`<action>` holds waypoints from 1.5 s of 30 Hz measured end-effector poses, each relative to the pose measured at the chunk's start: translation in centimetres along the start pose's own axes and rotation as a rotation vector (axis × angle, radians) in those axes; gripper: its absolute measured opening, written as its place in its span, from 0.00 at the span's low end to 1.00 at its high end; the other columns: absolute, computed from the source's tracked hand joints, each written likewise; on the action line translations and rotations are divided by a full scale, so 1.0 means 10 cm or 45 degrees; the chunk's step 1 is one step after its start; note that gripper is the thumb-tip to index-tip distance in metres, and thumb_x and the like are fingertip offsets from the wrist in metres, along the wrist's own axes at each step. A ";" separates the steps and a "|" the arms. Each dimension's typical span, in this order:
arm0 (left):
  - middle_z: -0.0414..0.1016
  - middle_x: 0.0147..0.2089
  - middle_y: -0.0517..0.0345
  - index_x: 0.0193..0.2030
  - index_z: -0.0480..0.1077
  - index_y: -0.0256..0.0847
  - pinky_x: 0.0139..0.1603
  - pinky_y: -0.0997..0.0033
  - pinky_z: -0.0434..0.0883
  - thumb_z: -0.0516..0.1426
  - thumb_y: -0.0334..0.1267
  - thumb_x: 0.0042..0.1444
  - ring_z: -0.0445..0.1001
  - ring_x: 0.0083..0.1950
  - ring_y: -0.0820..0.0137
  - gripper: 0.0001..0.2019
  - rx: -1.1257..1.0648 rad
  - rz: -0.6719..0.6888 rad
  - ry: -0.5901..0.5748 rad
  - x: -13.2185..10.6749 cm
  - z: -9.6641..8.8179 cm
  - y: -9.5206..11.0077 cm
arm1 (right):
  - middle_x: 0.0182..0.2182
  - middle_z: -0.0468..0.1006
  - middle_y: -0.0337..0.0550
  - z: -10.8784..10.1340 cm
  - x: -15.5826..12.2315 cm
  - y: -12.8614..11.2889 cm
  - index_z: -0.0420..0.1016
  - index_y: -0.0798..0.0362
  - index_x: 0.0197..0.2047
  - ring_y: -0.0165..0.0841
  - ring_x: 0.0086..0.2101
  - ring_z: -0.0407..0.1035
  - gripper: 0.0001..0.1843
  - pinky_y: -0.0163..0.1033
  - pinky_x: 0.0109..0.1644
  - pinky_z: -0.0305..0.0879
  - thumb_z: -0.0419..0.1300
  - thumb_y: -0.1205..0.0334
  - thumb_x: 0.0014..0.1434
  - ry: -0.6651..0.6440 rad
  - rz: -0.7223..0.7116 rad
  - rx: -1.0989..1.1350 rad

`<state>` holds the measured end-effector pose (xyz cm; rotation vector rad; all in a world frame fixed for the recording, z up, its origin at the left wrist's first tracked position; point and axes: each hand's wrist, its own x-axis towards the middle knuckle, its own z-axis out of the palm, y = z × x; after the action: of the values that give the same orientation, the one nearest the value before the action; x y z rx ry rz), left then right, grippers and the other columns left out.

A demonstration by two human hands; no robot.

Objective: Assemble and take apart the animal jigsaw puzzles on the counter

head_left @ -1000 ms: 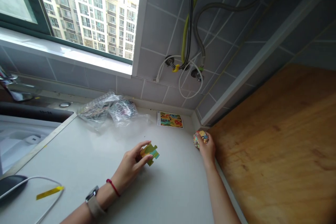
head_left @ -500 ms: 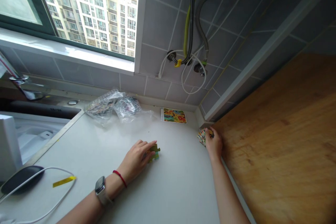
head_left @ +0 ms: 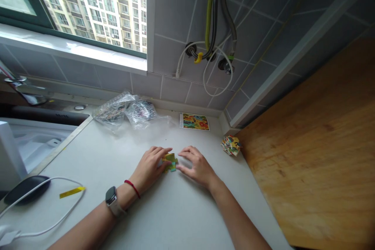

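Observation:
A small green, yellow and teal patch of jigsaw puzzle pieces (head_left: 172, 159) lies on the white counter (head_left: 187, 211). My left hand (head_left: 151, 164) rests at its left side, thumb and fingers gripping it and covering part of it. Just to the right of the patch is my right hand (head_left: 197, 165), its thumb and fingers apart with no piece visible between them. Farther right, by the wooden board, a heap of loose puzzle pieces (head_left: 231, 145) sits untouched. A colourful picture card (head_left: 194, 121) lies flat near the wall.
Clear plastic bags (head_left: 125, 111) with pieces inside lie at the back, left of the card. A sink (head_left: 73, 140) is on the left, with a black oval object (head_left: 27, 190) and a white cable (head_left: 79, 211) nearer. A wooden board (head_left: 310, 144) borders the right side.
My right hand has left the heap of pieces and moved left beside the patch. My left hand stays at the patch. The view has tilted slightly downward.

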<state>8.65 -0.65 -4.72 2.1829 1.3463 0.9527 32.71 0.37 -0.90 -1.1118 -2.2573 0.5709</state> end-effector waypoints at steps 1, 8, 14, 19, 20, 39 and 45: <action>0.82 0.51 0.49 0.59 0.76 0.44 0.54 0.55 0.72 0.58 0.43 0.69 0.76 0.52 0.56 0.16 -0.002 0.008 -0.004 0.00 0.00 0.00 | 0.50 0.80 0.47 0.05 0.00 -0.03 0.82 0.48 0.54 0.41 0.52 0.73 0.21 0.47 0.60 0.72 0.74 0.55 0.58 -0.047 0.018 0.001; 0.82 0.52 0.50 0.56 0.78 0.48 0.54 0.58 0.73 0.59 0.50 0.69 0.77 0.54 0.56 0.15 -0.005 0.088 -0.059 0.01 -0.05 0.04 | 0.49 0.79 0.46 0.07 -0.01 -0.01 0.84 0.48 0.52 0.40 0.51 0.71 0.21 0.46 0.59 0.71 0.77 0.57 0.55 -0.092 0.062 -0.057; 0.79 0.60 0.50 0.63 0.73 0.51 0.59 0.54 0.73 0.63 0.54 0.63 0.75 0.61 0.54 0.24 0.096 0.240 -0.144 -0.01 -0.06 0.02 | 0.50 0.78 0.47 0.04 -0.02 0.05 0.85 0.47 0.49 0.41 0.52 0.71 0.20 0.46 0.60 0.71 0.77 0.53 0.54 -0.091 0.053 -0.043; 0.79 0.61 0.53 0.65 0.71 0.51 0.59 0.52 0.74 0.62 0.49 0.66 0.75 0.62 0.54 0.22 0.123 0.258 -0.126 -0.03 -0.01 -0.04 | 0.50 0.79 0.47 0.05 -0.04 0.11 0.85 0.47 0.50 0.41 0.52 0.72 0.22 0.46 0.60 0.70 0.78 0.52 0.53 -0.047 0.050 0.017; 0.79 0.61 0.53 0.65 0.71 0.51 0.59 0.52 0.74 0.62 0.49 0.66 0.75 0.62 0.54 0.22 0.127 0.261 -0.125 -0.03 -0.01 -0.05 | 0.50 0.80 0.47 0.05 -0.04 0.12 0.85 0.47 0.50 0.40 0.52 0.72 0.23 0.46 0.60 0.70 0.78 0.52 0.52 -0.030 0.046 0.037; 0.81 0.59 0.49 0.64 0.72 0.49 0.60 0.50 0.76 0.68 0.49 0.58 0.76 0.63 0.50 0.28 0.073 0.182 -0.068 -0.02 0.10 -0.11 | 0.43 0.81 0.50 -0.82 -0.32 0.29 0.82 0.49 0.44 0.43 0.47 0.76 0.12 0.48 0.56 0.72 0.58 0.56 0.70 0.601 0.294 -0.423; 0.81 0.60 0.50 0.64 0.72 0.50 0.62 0.48 0.74 0.69 0.47 0.57 0.75 0.64 0.50 0.29 0.058 0.164 -0.088 -0.02 0.12 -0.11 | 0.48 0.81 0.63 -1.42 -0.48 0.69 0.83 0.53 0.50 0.58 0.53 0.75 0.21 0.60 0.59 0.70 0.68 0.49 0.59 0.538 0.818 -0.723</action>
<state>8.75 -0.30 -6.30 2.3384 1.2196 0.8915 48.18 2.21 4.39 -2.0448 -1.6994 -0.1082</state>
